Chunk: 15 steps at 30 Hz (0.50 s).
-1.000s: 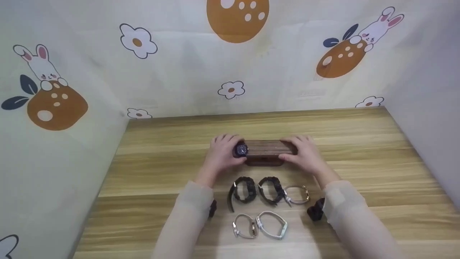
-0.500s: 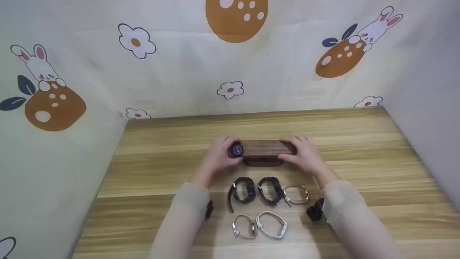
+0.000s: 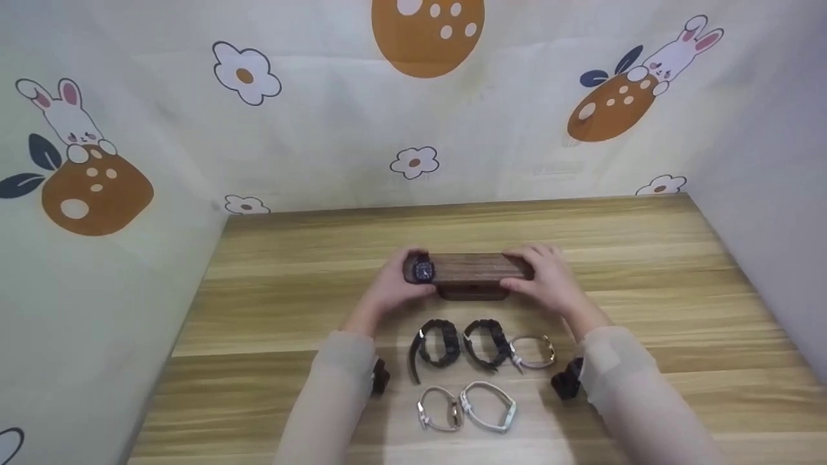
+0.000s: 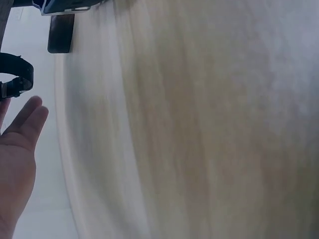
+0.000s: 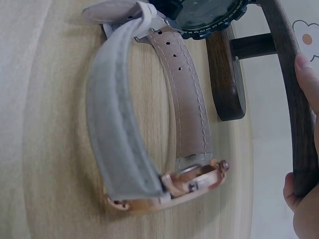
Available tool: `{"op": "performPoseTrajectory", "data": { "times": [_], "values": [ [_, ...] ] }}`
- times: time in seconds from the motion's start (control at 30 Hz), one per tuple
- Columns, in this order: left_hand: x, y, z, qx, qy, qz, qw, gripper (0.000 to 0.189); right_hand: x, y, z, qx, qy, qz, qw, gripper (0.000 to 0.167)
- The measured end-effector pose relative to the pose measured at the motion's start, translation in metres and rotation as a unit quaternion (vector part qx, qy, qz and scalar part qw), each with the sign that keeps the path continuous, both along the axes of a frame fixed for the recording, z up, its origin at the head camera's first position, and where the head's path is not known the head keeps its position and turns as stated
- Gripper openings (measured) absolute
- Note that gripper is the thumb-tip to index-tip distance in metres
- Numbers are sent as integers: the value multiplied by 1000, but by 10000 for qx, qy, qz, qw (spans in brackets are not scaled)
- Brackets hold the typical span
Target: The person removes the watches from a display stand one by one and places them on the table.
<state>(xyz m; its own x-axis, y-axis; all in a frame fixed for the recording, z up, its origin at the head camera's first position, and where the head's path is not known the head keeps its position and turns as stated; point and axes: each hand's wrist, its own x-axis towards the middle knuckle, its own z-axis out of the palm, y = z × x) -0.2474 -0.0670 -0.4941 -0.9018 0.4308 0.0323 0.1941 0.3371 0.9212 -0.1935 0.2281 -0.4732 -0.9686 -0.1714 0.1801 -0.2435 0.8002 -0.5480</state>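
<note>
A dark wooden watch stand (image 3: 475, 266) stands in mid-table. Around the left end of its bar sits a black square-faced watch (image 3: 424, 270); its strap loop (image 4: 25, 74) shows in the left wrist view. My left hand (image 3: 389, 284) surrounds that end, thumb in front and fingers behind. In the left wrist view its fingers look fairly straight, just below the strap; whether they touch it is unclear. At the bar's right end, my right hand (image 3: 549, 278) grips the wood between thumb and fingers. The stand's base (image 5: 227, 84) shows below the bar in the right wrist view.
Before the stand lie two black watches (image 3: 449, 345) and a watch with a pale strap and rose-gold case (image 5: 194, 181). Nearer are another pale-strapped watch (image 3: 455, 413) and a mint-green one (image 3: 510, 413). A patterned cloth wall (image 3: 336, 129) rises behind the wooden table (image 3: 271, 284).
My left hand and the square-faced watch have shifted slightly left along the bar. The bar's left end now shows beside the watch. The right hand has stayed in place.
</note>
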Motion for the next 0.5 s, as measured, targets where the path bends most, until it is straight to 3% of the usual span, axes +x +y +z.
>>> {"op": "performPoseTrajectory", "data": {
  "times": [0.27, 0.4, 0.5],
  "values": [
    [5, -1, -3, 276, -145, 105, 9995, 77, 0, 1, 1, -83, -36, 66, 9999, 64],
    [7, -3, -3, 393, -50, 101, 9992, 76, -1, 1, 3, -115, -62, 135, 9998, 63],
    [16, -5, 10, 462, 43, 71, 9989, 72, -1, 1, 3, -111, -53, 190, 9997, 60]
  ]
}}
